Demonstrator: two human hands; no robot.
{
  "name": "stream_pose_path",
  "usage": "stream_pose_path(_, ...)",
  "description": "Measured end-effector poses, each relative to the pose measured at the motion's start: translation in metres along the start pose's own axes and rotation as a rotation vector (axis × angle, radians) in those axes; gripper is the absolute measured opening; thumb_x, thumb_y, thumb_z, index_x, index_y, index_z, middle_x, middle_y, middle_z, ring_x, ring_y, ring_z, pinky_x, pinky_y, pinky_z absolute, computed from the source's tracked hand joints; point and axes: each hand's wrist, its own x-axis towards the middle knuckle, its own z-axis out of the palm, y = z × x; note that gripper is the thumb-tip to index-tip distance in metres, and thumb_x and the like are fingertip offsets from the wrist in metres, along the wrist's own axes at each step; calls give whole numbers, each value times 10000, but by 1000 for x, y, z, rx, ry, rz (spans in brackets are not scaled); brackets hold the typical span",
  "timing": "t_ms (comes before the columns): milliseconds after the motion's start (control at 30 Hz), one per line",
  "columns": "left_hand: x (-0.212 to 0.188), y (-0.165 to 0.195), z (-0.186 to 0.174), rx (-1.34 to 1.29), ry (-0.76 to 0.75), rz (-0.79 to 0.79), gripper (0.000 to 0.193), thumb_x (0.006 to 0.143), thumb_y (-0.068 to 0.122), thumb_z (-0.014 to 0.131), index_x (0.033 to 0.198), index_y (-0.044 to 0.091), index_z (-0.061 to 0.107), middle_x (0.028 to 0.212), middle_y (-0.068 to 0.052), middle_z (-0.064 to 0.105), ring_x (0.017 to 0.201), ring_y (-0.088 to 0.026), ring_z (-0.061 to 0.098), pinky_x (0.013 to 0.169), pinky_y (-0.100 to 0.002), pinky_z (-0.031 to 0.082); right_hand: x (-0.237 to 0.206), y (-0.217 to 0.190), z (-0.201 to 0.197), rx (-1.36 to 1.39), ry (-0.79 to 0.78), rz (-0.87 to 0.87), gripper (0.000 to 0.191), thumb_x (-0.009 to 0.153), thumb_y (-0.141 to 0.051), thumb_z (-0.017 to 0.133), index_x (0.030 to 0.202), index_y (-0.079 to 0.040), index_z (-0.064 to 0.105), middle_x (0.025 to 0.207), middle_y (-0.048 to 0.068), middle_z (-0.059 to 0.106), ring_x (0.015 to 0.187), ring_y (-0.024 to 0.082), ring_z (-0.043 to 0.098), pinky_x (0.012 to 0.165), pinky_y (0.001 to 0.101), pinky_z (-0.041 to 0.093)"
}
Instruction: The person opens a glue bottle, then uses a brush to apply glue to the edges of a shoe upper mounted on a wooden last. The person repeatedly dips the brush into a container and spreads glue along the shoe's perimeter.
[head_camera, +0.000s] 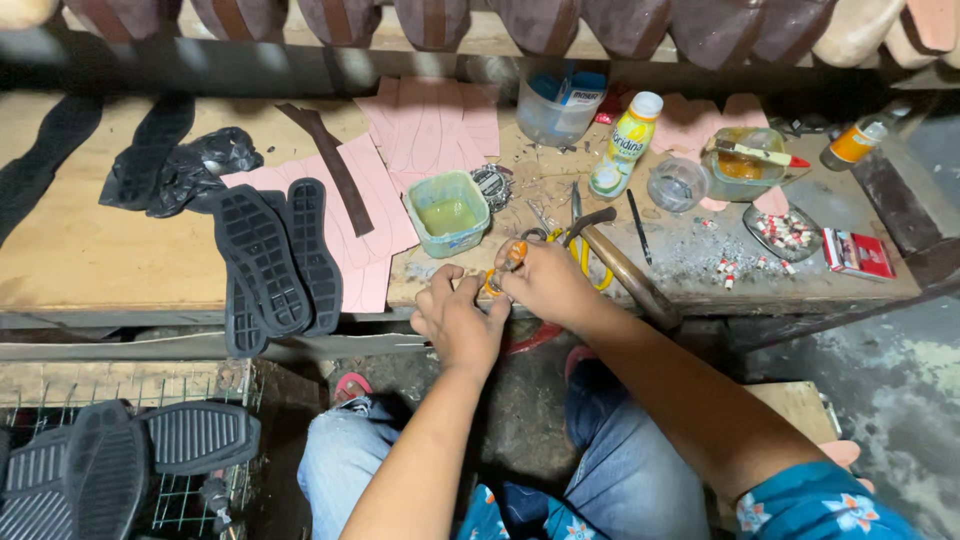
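Both hands meet at the bench's front edge (300, 300); right hand (545, 285) grasps an orange tool (508, 262) angled up-right; left hand (455, 318) pinches its lower end; black soles (270, 260) crowd the left.

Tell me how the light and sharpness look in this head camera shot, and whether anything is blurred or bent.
Head view: the bench is evenly lit and the floor beneath is dark; the left hand and right hand look sharp, the top row of shoe forms is soft, and the bench edge bows from wide-angle distortion.
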Motion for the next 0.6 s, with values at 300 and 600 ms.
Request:
stream_pose_path(300, -3, 2, -1, 22, -15, -14, 381, 686, 368, 867, 977, 137, 782, 1291, -52, 554, 1182, -312, 446, 985, -494, 287, -5, 10, -9, 148, -9, -3, 180, 835, -166, 760, 961, -46, 711, 799, 88, 743, 716, 163, 705, 665, 318, 546)
stream_pose_path(600, -2, -4, 4, 11, 4, 3, 366, 683, 341, 858, 971, 129, 779, 1294, -55, 558, 1186, -319, 445, 997, -501, 280, 1, 13, -10, 68, -77, -95, 176, 818, -123, 683, 975, -52, 721, 856, 132, 733, 750, 215, 721, 690, 339, 556)
